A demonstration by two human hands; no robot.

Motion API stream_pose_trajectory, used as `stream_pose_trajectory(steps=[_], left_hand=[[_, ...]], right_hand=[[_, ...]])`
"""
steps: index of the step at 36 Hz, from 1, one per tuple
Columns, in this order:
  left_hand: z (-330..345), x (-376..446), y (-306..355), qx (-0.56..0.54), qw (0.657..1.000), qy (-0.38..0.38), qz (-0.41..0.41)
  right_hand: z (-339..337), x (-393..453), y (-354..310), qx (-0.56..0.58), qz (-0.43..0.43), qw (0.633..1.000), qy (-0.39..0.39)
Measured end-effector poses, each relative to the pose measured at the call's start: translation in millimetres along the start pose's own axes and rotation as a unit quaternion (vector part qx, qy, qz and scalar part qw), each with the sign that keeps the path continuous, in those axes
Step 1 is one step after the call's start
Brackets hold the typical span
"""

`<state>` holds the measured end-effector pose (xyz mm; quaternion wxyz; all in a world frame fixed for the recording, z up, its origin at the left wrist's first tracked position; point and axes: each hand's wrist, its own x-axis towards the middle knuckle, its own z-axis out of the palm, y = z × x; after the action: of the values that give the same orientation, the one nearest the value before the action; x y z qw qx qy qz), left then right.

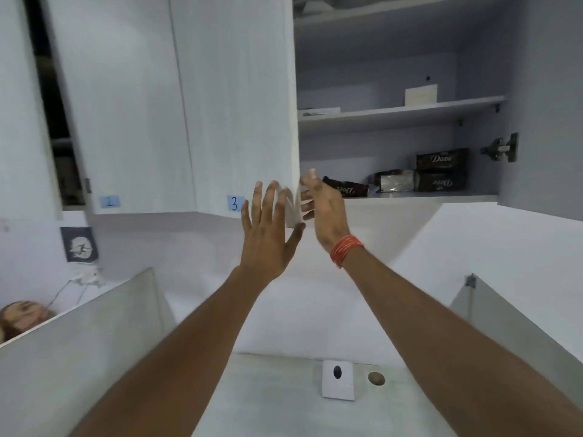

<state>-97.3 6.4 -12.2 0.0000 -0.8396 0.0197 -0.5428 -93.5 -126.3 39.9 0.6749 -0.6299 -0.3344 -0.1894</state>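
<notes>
A person's left grip (268,228), a bare hand, lies flat with straight, spread fingers against the front of the cabinet door (236,105) near its lower right corner, holding nothing. The right grip (325,209), also bare, stands just past the door's free edge, thumb up and fingers loosely extended toward the door's inner side. Blur makes it hard to tell whether they touch it, and nothing is clasped. An orange thread band (347,249) circles the right wrist.

The door, marked by a blue label "3" (234,203) just left of the left grip, hangs on a wall cupboard above the tabletop (277,389) and covers its left half. To the right the cupboard stands open. On its lower shelf (441,194), just beyond the right grip, lies a dark Dove packet (347,188), then a silvery packet (394,180), and farther right two stacked Dove packets (441,170). A metal hinge (500,149) sits on the right wall. A pale card (421,93) leans at the back of the shelf above (400,110).

Left of the door is a neighbouring door (126,105) labelled "2" (109,201), swung partly open.

Below, near the camera, a white card with a dark oval (338,380) rests on the tabletop beside a round spot (376,378), and grey panels (79,326) flank the tabletop on both sides.
</notes>
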Motion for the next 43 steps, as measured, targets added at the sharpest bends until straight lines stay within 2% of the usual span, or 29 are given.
stream_pose_trajectory(steps=[5,10,14,21,25,29,32,36,40,43], left_hand=[[-62.3,-38.5,-21.0,0.061,0.997,0.029,-0.021],[-129.3,-56.4,-44.9,0.172,0.985,0.008,-0.023],[-170.3,-72.0,-75.4,0.206,0.978,0.017,-0.035],[-221.4,-95.2,-150.4,0.186,0.976,-0.005,-0.116],[-241.9,-99.1,-194.8,0.160,0.974,-0.017,-0.161],[-259.5,-97.6,-235.0,0.182,0.964,-0.063,-0.185],[-266.5,-95.0,-254.1,0.197,0.959,-0.084,-0.184],[-266.2,-94.0,-264.4,0.185,0.964,-0.080,-0.172],[-263.5,-93.9,-262.1,0.183,0.962,-0.088,-0.184],[-265.5,-86.1,-255.5,0.207,0.960,-0.057,-0.178]], right_hand=[[41.8,-39.7,-28.3,0.006,-0.044,0.997,-0.057],[90.7,-69.2,-52.3,0.007,-0.078,0.994,-0.078],[132.7,-79.9,-62.4,-0.012,-0.108,0.987,-0.118],[223.9,-92.7,-74.3,-0.105,-0.153,0.960,-0.208],[280.9,-98.7,-84.0,-0.149,-0.138,0.952,-0.230],[325.5,-96.0,-81.6,-0.185,-0.099,0.939,-0.273],[345.2,-94.6,-75.6,-0.200,-0.093,0.930,-0.294],[351.3,-92.6,-69.1,-0.195,-0.113,0.932,-0.285],[340.1,-88.8,-62.0,-0.197,-0.158,0.928,-0.274],[320.0,-80.5,-56.0,-0.157,-0.178,0.938,-0.254]])
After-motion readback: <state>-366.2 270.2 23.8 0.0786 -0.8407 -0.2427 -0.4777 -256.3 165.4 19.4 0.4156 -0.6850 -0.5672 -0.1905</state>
